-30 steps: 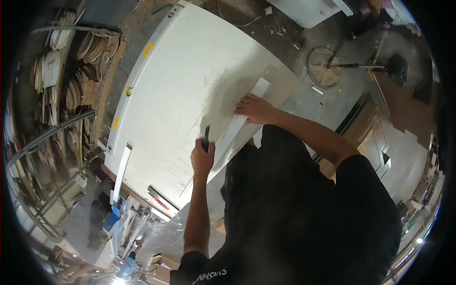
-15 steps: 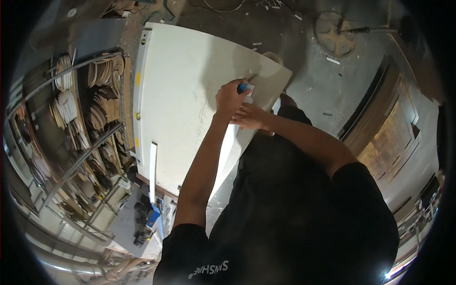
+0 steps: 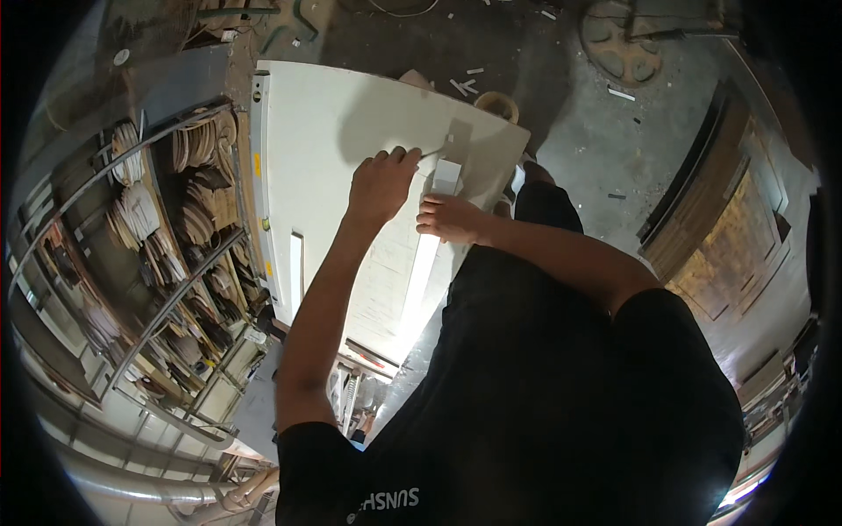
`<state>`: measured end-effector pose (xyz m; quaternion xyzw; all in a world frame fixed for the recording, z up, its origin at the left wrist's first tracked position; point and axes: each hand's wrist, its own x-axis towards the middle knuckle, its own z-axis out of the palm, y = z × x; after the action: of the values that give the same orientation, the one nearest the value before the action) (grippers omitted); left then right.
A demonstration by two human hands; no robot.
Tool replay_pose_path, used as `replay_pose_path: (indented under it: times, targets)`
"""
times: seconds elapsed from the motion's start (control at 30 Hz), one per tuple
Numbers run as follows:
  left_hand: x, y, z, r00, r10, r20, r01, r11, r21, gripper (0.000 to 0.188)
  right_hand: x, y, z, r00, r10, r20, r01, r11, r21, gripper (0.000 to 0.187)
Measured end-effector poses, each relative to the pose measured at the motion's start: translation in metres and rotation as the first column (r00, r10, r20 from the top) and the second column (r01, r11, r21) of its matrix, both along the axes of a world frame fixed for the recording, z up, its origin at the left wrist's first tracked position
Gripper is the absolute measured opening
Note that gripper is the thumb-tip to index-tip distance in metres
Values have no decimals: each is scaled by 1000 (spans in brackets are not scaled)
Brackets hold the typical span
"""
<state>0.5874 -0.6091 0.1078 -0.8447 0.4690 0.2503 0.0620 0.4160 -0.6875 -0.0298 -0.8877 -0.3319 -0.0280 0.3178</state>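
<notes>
Across the pale board (image 3: 351,114), a long white strip (image 3: 447,174) runs along the edge closest to me. My right hand (image 3: 452,217) is closed over this strip near its far end, thumb and fingers around its sides. Up and to the left, my left hand (image 3: 383,186) is clenched over the board. From its fingers a thin dark-bladed tool (image 3: 431,152) points right, towards a small white scrap (image 3: 451,138). The tool's handle is hidden inside the fist.
A spirit level (image 3: 260,131) lies along the board's left edge, with another white strip (image 3: 296,263) nearby. A round tape-like ring (image 3: 498,107) is just past the far edge. Racks of curved wooden pieces (image 3: 206,145) stand left; stacked boards (image 3: 728,237) lie right.
My left hand has moved left, away from the right hand, and the blue part of its tool is now covered. The strip's end shows more. The view has shifted slightly.
</notes>
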Motion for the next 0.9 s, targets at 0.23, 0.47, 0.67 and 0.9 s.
replay_pose_path:
  times: [0.23, 0.47, 0.67, 0.9]
  targets:
    - [3, -2, -21, 956, -250, 155, 255, 967, -16, 24, 3, -1, -2, 1000, -17, 18, 16, 999, 37, 28]
    - [11, -13, -28, 942, -319, 105, 312, 947, 79, 19, 2, -2, -2, 998, -39, 55, 37, 999, 34, 27]
    - [24, -16, -35, 943, -331, 19, 325, 935, 145, 20, 7, -5, -2, 998, -13, 66, 9, 998, 60, 25]
    - [25, -9, -37, 938, -346, 28, 343, 937, 70, 26, 7, -2, -5, 995, -30, 95, 17, 991, 132, 21]
